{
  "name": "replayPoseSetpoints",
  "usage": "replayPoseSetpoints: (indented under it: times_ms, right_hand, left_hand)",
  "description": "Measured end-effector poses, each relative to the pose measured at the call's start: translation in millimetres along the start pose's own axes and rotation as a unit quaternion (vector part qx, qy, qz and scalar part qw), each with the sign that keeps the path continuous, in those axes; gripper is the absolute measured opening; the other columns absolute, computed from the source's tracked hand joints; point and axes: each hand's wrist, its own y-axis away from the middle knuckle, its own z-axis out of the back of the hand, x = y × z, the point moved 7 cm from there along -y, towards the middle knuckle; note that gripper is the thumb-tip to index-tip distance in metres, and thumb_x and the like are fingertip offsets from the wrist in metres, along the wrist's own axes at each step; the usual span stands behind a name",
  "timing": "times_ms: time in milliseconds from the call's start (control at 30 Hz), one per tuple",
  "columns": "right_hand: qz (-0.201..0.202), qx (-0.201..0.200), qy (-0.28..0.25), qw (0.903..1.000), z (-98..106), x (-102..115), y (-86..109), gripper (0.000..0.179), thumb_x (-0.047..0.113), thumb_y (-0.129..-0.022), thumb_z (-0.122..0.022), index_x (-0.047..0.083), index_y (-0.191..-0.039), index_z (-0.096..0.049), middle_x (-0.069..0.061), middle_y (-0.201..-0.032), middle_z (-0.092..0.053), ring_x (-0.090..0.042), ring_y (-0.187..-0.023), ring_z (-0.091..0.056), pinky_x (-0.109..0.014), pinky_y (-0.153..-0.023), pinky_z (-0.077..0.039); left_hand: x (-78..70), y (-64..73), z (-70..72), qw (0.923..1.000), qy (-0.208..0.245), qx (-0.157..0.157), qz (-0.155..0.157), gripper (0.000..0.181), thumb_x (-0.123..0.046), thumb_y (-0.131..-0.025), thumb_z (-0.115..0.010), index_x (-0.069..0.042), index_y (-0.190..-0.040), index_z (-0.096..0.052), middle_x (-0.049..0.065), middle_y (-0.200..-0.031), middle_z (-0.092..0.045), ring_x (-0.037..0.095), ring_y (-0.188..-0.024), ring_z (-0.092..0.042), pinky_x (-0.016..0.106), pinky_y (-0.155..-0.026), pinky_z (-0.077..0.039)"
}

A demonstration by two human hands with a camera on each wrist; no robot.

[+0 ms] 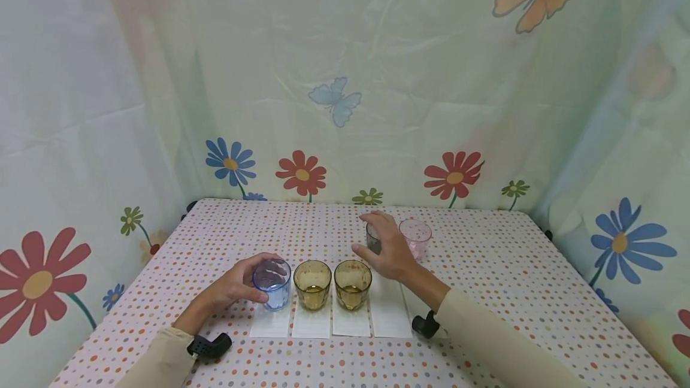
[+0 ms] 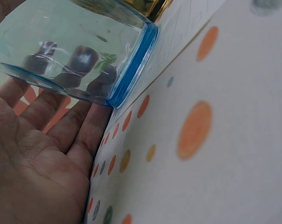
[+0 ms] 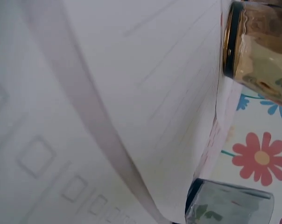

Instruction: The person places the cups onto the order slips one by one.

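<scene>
My left hand (image 1: 237,283) holds a blue-tinted glass (image 1: 276,297), thumb in front and fingers behind it. In the left wrist view, fingertips show through the clear wall of this glass (image 2: 61,56). The glass stands upright on a white paper sheet (image 1: 269,328). My right hand (image 1: 390,250) reaches over the table with thumb and fingers spread beside a grey glass (image 1: 372,241), partly hidden by the hand. In the right wrist view the grey glass (image 3: 229,203) stands with no fingers visible on it. A pink glass (image 1: 416,238) stands just right of that hand.
Two amber glasses, one left (image 1: 312,295) and one right (image 1: 353,293), stand on white sheets between my hands. Another sheet (image 1: 390,319) lies under my right forearm. The table has a dotted cloth (image 1: 302,364); a flowered curtain (image 1: 377,136) hangs behind.
</scene>
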Motion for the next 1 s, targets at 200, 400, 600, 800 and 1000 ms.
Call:
replayPoseSetpoints:
  times_ms: [200, 400, 600, 800, 1000]
  right_hand:
    - [-0.008, -0.006, 0.055, 0.9984, 4.6, -7.3, -6.9, 0.066, 0.038, -0.086, -0.076, 0.007, -0.141, -0.056, -0.013, -0.143, -0.057, -0.036, -0.143, -0.038, -0.062, -0.107, -0.04]
    - [-0.016, 0.006, 0.12, 0.9927, 6.2, -13.3, -12.3, 0.072, 0.046, -0.086, -0.074, 0.006, -0.142, -0.054, -0.016, -0.145, -0.055, -0.037, -0.141, -0.039, -0.062, -0.107, -0.04]
    - [-0.036, 0.038, 0.161, 0.9855, 4.4, -20.4, -15.6, 0.081, 0.054, -0.086, -0.072, 0.003, -0.145, -0.05, -0.018, -0.148, -0.051, -0.038, -0.141, -0.039, -0.063, -0.108, -0.039]
    - [-0.074, 0.073, 0.186, 0.9771, 3.1, -31.3, -18.4, 0.089, 0.061, -0.085, -0.069, 0.005, -0.15, -0.045, -0.019, -0.151, -0.049, -0.04, -0.143, -0.036, -0.062, -0.11, -0.037]
    - [-0.122, 0.107, 0.205, 0.9651, 0.7, -44.3, -21.2, 0.092, 0.066, -0.086, -0.066, 0.006, -0.152, -0.043, -0.018, -0.152, -0.048, -0.04, -0.148, -0.029, -0.062, -0.114, -0.031]
  left_hand:
    - [0.0, -0.4, 1.2, 0.9999, -0.006, -0.005, 0.008, 0.085, -0.008, -0.082, -0.079, 0.011, -0.15, -0.032, 0.027, -0.141, -0.052, 0.023, -0.127, -0.056, 0.028, -0.105, -0.045]
    - [-0.3, -0.1, 0.0, 1.0, 0.001, -0.002, 0.008, 0.083, -0.007, -0.082, -0.079, 0.011, -0.149, -0.033, 0.029, -0.141, -0.051, 0.024, -0.128, -0.056, 0.029, -0.105, -0.046]
    - [-0.1, 1.4, -0.2, 0.9999, 0.008, -0.006, 0.013, 0.081, -0.006, -0.082, -0.079, 0.007, -0.149, -0.036, 0.03, -0.141, -0.05, 0.025, -0.127, -0.057, 0.031, -0.103, -0.048]
    - [0.8, 1.0, 0.3, 0.9999, -0.001, -0.007, 0.012, 0.082, -0.006, -0.081, -0.079, 0.007, -0.15, -0.035, 0.029, -0.141, -0.051, 0.024, -0.128, -0.056, 0.028, -0.105, -0.045]
    - [0.1, 1.2, 0.9, 1.0, -0.001, -0.006, 0.006, 0.083, -0.006, -0.081, -0.079, 0.008, -0.15, -0.035, 0.029, -0.141, -0.052, 0.024, -0.128, -0.056, 0.029, -0.106, -0.045]
